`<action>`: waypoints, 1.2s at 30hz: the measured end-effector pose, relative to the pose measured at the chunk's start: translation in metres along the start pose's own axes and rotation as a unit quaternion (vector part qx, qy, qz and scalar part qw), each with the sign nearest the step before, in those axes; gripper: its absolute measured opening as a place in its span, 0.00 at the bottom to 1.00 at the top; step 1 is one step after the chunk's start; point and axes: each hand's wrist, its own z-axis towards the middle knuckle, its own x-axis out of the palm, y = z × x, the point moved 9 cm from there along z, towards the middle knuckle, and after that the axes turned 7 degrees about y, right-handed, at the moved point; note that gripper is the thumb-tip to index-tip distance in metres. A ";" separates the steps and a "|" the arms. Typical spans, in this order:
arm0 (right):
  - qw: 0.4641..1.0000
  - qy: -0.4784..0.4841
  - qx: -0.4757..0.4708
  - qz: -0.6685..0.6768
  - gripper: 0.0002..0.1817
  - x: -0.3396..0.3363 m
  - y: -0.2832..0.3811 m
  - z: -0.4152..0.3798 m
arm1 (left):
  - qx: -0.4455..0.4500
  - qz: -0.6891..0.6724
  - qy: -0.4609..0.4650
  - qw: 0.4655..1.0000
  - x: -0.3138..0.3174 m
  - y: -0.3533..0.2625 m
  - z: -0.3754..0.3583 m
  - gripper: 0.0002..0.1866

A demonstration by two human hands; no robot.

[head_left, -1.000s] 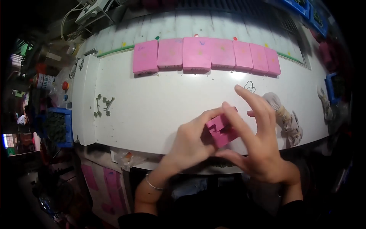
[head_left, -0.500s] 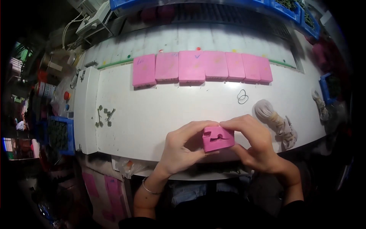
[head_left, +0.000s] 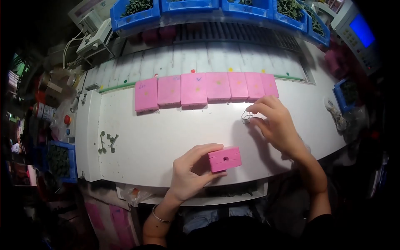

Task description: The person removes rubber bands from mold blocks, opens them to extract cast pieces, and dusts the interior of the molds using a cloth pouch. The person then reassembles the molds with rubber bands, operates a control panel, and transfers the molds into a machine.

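A small pink block (head_left: 225, 159) with a round hole and thin slits in its face is held by my left hand (head_left: 192, 170), thumb below and fingers on top. My right hand (head_left: 273, 125) is at the dark rubber bands (head_left: 246, 119), its thumb and index finger closed on them, with part of a loop raised off the white table. Beyond my hands stands a row of several larger pink blocks (head_left: 193, 89), some with blue pen marks and yellow spots.
Green sprigs (head_left: 109, 142) lie at the left of the white table (head_left: 146, 141). Blue bins (head_left: 191, 5) of plant pieces stand along the back. A bundle of pale cord (head_left: 335, 114) lies at the right, near a blue-screened device (head_left: 361, 31).
My right hand has left the pink block and moved up to the rubber bands, taking hold of them. The block now shows a different face. The view has tilted upward.
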 end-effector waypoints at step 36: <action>0.999 -0.003 0.038 -0.023 0.04 0.029 -0.009 -0.003 | 0.113 0.001 -0.035 0.993 -0.023 -0.040 0.029 0.11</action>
